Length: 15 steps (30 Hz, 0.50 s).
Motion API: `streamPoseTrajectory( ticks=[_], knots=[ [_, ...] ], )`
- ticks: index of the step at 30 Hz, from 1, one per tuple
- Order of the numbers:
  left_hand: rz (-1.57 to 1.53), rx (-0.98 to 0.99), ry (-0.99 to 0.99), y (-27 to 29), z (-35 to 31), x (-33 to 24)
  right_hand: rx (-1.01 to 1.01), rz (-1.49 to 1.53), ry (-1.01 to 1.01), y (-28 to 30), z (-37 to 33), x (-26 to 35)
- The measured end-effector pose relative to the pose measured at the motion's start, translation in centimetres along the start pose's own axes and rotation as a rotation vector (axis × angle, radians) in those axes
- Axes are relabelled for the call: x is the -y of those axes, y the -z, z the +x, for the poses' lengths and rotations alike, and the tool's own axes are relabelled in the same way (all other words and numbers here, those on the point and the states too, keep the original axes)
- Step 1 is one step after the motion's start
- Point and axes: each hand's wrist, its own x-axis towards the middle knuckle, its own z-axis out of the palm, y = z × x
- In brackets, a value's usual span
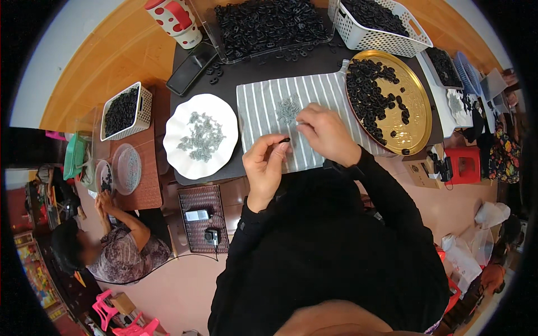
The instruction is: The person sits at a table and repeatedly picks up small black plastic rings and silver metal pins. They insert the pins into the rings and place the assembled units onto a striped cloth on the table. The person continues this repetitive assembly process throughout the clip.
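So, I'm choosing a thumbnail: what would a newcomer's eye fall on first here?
Probably the shiny, round, gold-coloured tray on the right, partly covered with small black pieces. Next, perhaps, the white scalloped plate on the left, with small grey pieces in its middle. Between them, over a grey-and-white striped cloth, the left hand pinches a single dark piece, the right hand close by.

Plain black top (336,246) observed, its body well back from the grip, rounded neckline (330,302) farthest behind. Left sleeve (249,235), also black, ended behind the wrist of the gripping hand; small pale mark (242,226) near that end. Right sleeve (386,187), long and black, ended across from the grip. Left hand (264,168) and right hand (325,133) were bare.
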Motion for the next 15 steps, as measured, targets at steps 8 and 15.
streamPoseTrajectory(
  ticks=[8, 15],
  knots=[
    [-0.07, 0.001, -0.001, 0.5, 0.4, 0.6, 0.106, -0.202, -0.048, -1.8, 1.4, 0.8],
    [-0.156, -0.024, 0.182, 0.2, 0.2, -0.4, 0.074, -0.016, -0.05, -0.7, 0.6, 0.7]
  ],
)
